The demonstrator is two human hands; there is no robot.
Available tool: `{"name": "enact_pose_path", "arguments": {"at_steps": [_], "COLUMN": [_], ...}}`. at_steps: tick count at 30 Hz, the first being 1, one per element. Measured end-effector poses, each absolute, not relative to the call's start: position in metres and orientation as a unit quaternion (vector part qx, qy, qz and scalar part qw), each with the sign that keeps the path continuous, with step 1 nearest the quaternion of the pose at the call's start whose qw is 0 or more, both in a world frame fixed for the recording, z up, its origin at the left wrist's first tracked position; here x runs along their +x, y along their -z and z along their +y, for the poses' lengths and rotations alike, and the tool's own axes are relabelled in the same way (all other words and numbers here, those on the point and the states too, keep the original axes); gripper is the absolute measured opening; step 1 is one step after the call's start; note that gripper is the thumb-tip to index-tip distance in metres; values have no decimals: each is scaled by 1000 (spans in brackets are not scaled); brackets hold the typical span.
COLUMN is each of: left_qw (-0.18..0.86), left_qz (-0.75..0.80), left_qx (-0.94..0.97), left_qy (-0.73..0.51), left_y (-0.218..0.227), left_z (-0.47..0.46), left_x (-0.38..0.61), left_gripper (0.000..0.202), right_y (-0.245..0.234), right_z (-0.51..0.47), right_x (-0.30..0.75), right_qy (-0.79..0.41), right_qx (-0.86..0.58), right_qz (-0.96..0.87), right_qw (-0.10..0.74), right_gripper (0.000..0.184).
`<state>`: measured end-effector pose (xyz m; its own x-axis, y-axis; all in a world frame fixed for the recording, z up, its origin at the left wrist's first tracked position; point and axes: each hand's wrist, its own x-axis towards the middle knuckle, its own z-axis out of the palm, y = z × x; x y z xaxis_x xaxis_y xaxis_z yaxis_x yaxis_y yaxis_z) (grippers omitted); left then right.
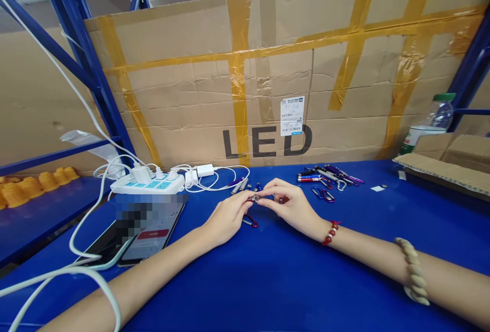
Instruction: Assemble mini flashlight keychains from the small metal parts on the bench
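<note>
Near the middle of the blue table, my left hand (229, 215) and my right hand (291, 205) meet fingertip to fingertip. Both pinch a small red and silver metal piece (255, 198), mostly covered by the fingers. Below the left fingers shows a red carabiner clip (250, 222); whether it is joined to the piece I cannot tell. Just behind the hands lie small silver and purple metal parts (241, 185). To the right are several slim metal torches (311, 178) with carabiners, and a pair of loose carabiners (323, 194).
A white power strip (153, 185) with plugged-in cables stands at the left. Two phones (153, 232) lie before it, and a white cable crosses my left forearm. A large taped cardboard sheet (184, 102) backs the table. An open carton (444, 166) and a bottle (432, 120) stand right.
</note>
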<state>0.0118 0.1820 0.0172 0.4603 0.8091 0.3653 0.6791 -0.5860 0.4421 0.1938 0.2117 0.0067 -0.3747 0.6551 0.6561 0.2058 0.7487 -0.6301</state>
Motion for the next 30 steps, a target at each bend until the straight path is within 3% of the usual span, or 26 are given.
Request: {"name": "enact_pose_path", "arguments": {"at_steps": [15, 30], "left_qw": [20, -56], "left_qz": [358, 347], "left_qx": [908, 896], "left_qy": [-217, -273], "left_y": [-18, -13], "left_z": [175, 178], "left_x": [9, 10], "left_gripper": [25, 21], "right_y": [-4, -2], "right_z": [211, 208], "right_x": [203, 195], "right_qy": [-152, -219], "right_qx": [-193, -258], "right_qz": [-859, -820], "right_qw": [449, 461], "right_gripper": [22, 22]}}
